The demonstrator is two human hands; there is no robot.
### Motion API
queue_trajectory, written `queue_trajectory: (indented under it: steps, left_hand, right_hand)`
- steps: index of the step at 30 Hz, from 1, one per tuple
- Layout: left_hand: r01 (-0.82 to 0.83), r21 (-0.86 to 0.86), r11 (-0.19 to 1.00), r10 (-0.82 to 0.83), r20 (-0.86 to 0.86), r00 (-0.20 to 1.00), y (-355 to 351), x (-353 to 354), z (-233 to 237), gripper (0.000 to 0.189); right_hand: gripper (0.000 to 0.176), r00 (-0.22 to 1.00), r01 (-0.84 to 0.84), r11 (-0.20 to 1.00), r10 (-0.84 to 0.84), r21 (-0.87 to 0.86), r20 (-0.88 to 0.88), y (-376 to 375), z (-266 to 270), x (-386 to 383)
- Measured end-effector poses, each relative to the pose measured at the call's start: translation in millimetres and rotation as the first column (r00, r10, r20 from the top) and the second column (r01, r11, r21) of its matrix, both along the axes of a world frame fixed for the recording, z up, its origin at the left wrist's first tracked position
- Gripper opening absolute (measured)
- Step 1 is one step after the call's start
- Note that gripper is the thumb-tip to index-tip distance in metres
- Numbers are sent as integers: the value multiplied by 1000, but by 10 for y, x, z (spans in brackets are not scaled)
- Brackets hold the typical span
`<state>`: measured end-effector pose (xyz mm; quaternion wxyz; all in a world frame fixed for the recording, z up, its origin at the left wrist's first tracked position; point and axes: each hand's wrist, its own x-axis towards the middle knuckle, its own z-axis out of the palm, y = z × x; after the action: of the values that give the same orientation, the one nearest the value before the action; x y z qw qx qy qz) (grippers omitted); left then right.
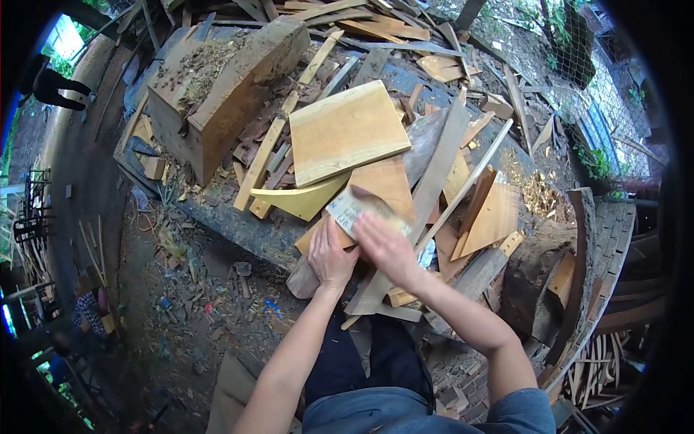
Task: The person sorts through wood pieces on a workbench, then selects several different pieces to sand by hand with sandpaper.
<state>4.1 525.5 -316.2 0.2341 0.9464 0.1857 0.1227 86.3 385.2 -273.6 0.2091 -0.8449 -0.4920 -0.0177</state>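
A sheet of sandpaper [344,209] with a pale printed back lies on a light brown wooden board [385,177], its dark far edge curling up. My right hand [387,246] presses the sheet down, fingers together and slightly blurred. At the near left edge of the board, my left hand [332,258] grips the wood, its fingertips close to the sheet's lower corner. Part of the board is hidden by the sandpaper and my hands. Just beyond lies a thicker pale board [349,132], beside a curved yellowish wood piece [302,198].
A large hollowed wooden block [233,101] stands at the upper left of the debris-covered work surface [238,231]. Long grey plank [439,170] and thin strip [473,177] slant along the right. Wood scraps [376,27] pile up behind. A person [87,311] is at far left.
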Motion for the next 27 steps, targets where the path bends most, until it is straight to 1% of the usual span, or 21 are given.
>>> queue_trajectory:
  steps: [2, 4, 5, 6, 8, 9, 10, 11, 12, 13, 15, 16, 18, 19, 20, 21, 22, 24, 25, 26, 27]
  left_hand:
    - [15, 22, 1000, -16, 33, 999, -38, -46, -71, 95]
    - [21, -2, 1000, -21, 51, 999, -40, 32, 70, 96]
    - [18, -7, 1000, -18, 65, 998, -27, 38, 54, 97]
    - [9, -10, 1000, -8, 64, 998, -19, 35, 52, 97]
    - [17, -28, 999, -14, 87, 996, -8, 52, 49, 96]
    - [6, -14, 1000, -5, 75, 997, -6, 34, 0, 95]
    - [-5, -18, 1000, 6, 74, 997, -13, 11, -61, 95]
    - [-2, -2, 1000, 2, 53, 999, -11, -22, -121, 95]
    - [2, 17, 1000, -2, 30, 1000, 0, -1, -31, 95]
    - [-4, -32, 999, 7, 93, 996, -36, 39, 57, 94]
    - [11, 10, 1000, -12, 86, 996, -38, 87, 101, 95]
    - [19, 45, 999, -23, 91, 996, -52, 115, 100, 95]
    - [25, 51, 998, -30, 90, 995, -76, 202, 75, 95]
    - [51, 47, 998, -55, 92, 994, -81, 276, 71, 95]
    - [79, 45, 996, -83, 92, 992, -83, 330, 70, 94]
    - [67, 23, 997, -68, 53, 996, -50, 360, 47, 93]
    - [65, 28, 998, -66, 61, 996, -11, 392, 15, 93]
    - [74, -85, 994, -81, -79, 994, 3, 361, 1, 94]
    - [54, 3, 999, -55, 11, 998, -30, 365, 25, 93]
    - [61, 3, 998, -61, 6, 998, -35, 364, 53, 93]
    - [63, 9, 998, -63, 34, 997, -45, 372, 72, 92]
  right_hand:
    - [46, 989, -125, 992, 124, 11, 78, -175, -25, 234]
    - [44, 987, 143, 987, -148, 69, 68, -220, 22, 595]
    - [45, 949, 310, 944, -314, 109, 16, -173, 125, 830]
    - [47, 917, 398, 916, -396, 45, -48, -157, 83, 860]
    - [48, 949, 302, 947, -309, 111, 61, -97, 35, 515]
    - [47, 983, 138, 979, -154, 153, 100, -116, -94, 289]
    - [45, 997, 15, 989, -26, 149, 76, -79, -27, 52]
    - [44, 996, 19, 989, -31, 146, 82, -103, -6, 104]
    - [43, 996, 23, 989, -36, 145, 86, -146, 6, 217]
    - [44, 988, 149, 974, -154, 172, 18, -205, 10, 410]
    - [47, 920, 383, 885, -391, 265, -23, -254, 264, 898]
    - [44, 875, 382, 886, -438, 262, 207, -223, 420, 1073]
    - [42, 893, 350, 917, -388, 189, 228, -128, 301, 1105]
    - [42, 914, 310, 945, -326, 101, 242, -54, 188, 951]
    - [42, 956, 240, 971, -240, 25, 169, -10, -132, 747]
    - [40, 972, 165, 982, -178, 96, 156, 13, -218, 524]
    - [41, 990, 87, 992, -96, 89, 102, 9, -212, 355]
    - [41, 985, -104, 994, 100, 16, 144, -113, -81, 520]
    - [41, 997, -18, 999, 16, 27, 81, -188, -45, 649]
    - [40, 998, 61, 998, -62, 32, 24, -238, -42, 832]
    - [40, 978, 177, 984, -179, 30, 103, -240, -69, 996]
